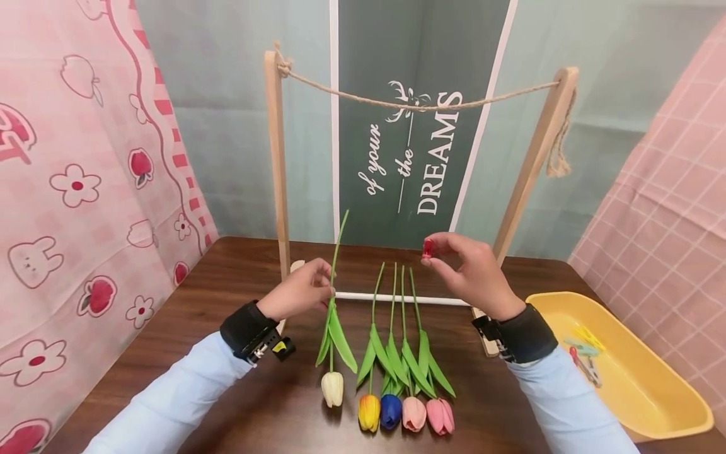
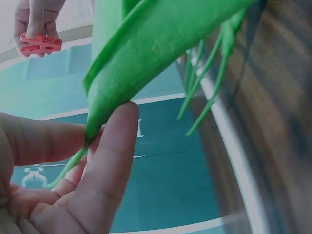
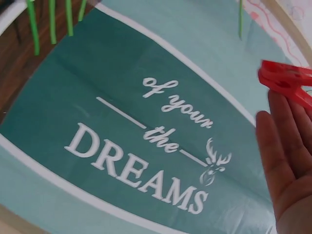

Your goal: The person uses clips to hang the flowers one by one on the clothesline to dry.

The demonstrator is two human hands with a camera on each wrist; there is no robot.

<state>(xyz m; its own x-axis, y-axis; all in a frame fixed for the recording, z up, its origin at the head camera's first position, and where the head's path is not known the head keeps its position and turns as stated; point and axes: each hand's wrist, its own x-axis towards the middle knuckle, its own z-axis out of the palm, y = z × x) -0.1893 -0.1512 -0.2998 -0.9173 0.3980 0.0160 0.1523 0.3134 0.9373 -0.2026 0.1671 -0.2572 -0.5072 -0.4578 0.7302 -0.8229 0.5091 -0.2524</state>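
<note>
My left hand (image 1: 300,291) pinches the green stem of a white tulip (image 1: 332,387), lifted with its bloom hanging down near the table. In the left wrist view my fingers (image 2: 105,161) grip the stem just below a broad green leaf (image 2: 146,53). My right hand (image 1: 473,272) holds a small red clothespin (image 1: 428,247) between thumb and fingers, raised in front of the wooden frame; the red clothespin (image 3: 285,80) shows at the right wrist view's edge. Yellow, blue and two pink tulips (image 1: 405,413) lie side by side on the table. A twine line (image 1: 420,104) sags between two wooden posts.
A wooden frame post (image 1: 276,157) stands left, another post (image 1: 533,164) right. A yellow tray (image 1: 652,403) with several coloured clothespins sits at the right table edge. A green "DREAMS" sign (image 1: 416,126) and pink patterned curtains (image 1: 74,189) stand behind.
</note>
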